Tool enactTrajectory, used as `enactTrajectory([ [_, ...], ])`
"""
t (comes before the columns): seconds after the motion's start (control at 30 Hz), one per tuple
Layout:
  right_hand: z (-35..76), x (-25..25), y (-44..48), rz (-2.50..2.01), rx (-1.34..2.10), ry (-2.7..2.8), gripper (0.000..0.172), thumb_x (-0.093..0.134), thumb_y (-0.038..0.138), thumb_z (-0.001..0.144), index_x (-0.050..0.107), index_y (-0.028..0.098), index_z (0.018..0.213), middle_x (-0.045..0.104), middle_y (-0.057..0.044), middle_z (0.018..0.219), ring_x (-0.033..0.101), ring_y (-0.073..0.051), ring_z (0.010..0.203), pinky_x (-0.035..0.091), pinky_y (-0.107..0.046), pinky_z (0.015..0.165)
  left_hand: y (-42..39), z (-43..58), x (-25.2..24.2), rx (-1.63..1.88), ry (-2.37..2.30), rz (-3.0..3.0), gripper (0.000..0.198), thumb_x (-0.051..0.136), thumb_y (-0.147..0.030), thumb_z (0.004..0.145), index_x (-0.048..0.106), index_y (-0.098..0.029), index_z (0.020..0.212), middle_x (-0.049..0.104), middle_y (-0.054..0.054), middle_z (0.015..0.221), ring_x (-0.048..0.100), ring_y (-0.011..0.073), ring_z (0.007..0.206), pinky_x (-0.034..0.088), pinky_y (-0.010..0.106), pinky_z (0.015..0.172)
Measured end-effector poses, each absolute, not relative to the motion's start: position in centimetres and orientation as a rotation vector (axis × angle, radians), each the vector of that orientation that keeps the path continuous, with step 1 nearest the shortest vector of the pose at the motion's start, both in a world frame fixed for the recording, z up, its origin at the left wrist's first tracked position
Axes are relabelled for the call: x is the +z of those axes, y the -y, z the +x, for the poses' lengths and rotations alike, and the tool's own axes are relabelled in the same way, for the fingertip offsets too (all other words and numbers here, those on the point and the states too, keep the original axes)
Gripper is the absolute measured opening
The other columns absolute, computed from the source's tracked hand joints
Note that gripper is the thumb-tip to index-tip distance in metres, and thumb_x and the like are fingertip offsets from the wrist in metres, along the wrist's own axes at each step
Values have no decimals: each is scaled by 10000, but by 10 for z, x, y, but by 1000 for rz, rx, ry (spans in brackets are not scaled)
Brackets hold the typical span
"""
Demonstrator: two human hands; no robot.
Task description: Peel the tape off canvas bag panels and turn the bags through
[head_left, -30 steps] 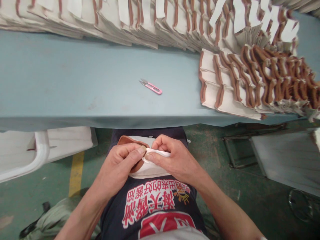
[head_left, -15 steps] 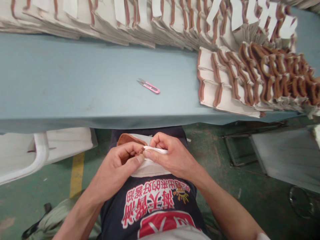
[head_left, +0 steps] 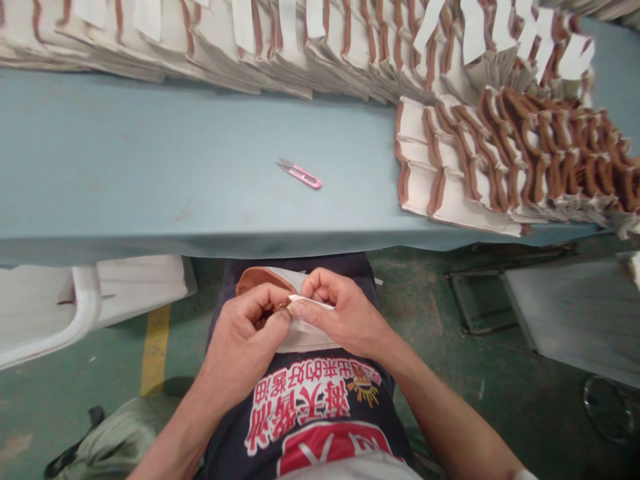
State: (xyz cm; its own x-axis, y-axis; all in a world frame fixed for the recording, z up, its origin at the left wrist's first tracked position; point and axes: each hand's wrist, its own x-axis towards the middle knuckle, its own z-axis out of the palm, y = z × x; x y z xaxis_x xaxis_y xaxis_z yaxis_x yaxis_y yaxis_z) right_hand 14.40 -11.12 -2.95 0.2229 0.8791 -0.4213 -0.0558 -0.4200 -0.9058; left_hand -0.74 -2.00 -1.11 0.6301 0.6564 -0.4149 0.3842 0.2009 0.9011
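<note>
A white fabric piece with brown trim rests on my lap, over a dark apron with red and white print. My left hand pinches the edge of the piece between thumb and forefinger. Close against it, my right hand grips a folded white part of the same piece. Both sets of fingertips nearly meet, hiding the exact spot they hold. On the table beyond lies a pair of pink thread snips, touched by neither hand.
A blue-covered table spans the view ahead, its front edge just past my knees. Rows of white, brown-edged fabric pieces line its back, and another stack sits at right. A white curved metal tube stands at left, a green bag below.
My left hand has shifted slightly, its thumb curling in closer at the fabric edge. My right hand keeps its grip nearly unmoved. The whole view has drifted a little.
</note>
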Motion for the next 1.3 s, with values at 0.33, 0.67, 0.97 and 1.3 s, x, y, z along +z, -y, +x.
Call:
enactTrajectory([
  [0.33, 143, -22, 111, -1585, 1307, 749, 245, 672, 423, 865, 536, 226, 813, 476, 84, 625, 410, -104, 551, 289, -254, 525, 23, -3, -7, 305, -966, 1562, 213, 572, -290, 793, 710, -165, 689, 676, -7, 643, 565, 124, 574, 433, 204, 524],
  [0.67, 126, -30, 117, -1393, 1400, 476, 271, 654, 443, 852, 484, 239, 800, 444, 70, 666, 391, -124, 604, 305, -262, 558, 31, -4, -5, 368, -971, 1723, 240, 531, -220, 812, 760, -184, 750, 741, -27, 664, 655, 133, 578, 474, 209, 548],
  [0.97, 112, -53, 108, -1264, 1378, 293, 291, 658, 437, 787, 457, 236, 723, 437, 58, 638, 374, -130, 600, 308, -259, 566, 29, 1, -12, 393, -916, 1671, 192, 514, -163, 841, 688, -198, 769, 673, -32, 719, 593, 140, 650, 454, 238, 605],
  [1.3, 131, -35, 106, -1278, 1512, 487, 285, 672, 463, 851, 505, 237, 803, 425, 46, 708, 372, -140, 648, 295, -254, 578, 14, -10, -7, 342, -820, 1682, 193, 528, -165, 879, 708, -207, 823, 700, -22, 782, 620, 142, 685, 451, 236, 602],
])
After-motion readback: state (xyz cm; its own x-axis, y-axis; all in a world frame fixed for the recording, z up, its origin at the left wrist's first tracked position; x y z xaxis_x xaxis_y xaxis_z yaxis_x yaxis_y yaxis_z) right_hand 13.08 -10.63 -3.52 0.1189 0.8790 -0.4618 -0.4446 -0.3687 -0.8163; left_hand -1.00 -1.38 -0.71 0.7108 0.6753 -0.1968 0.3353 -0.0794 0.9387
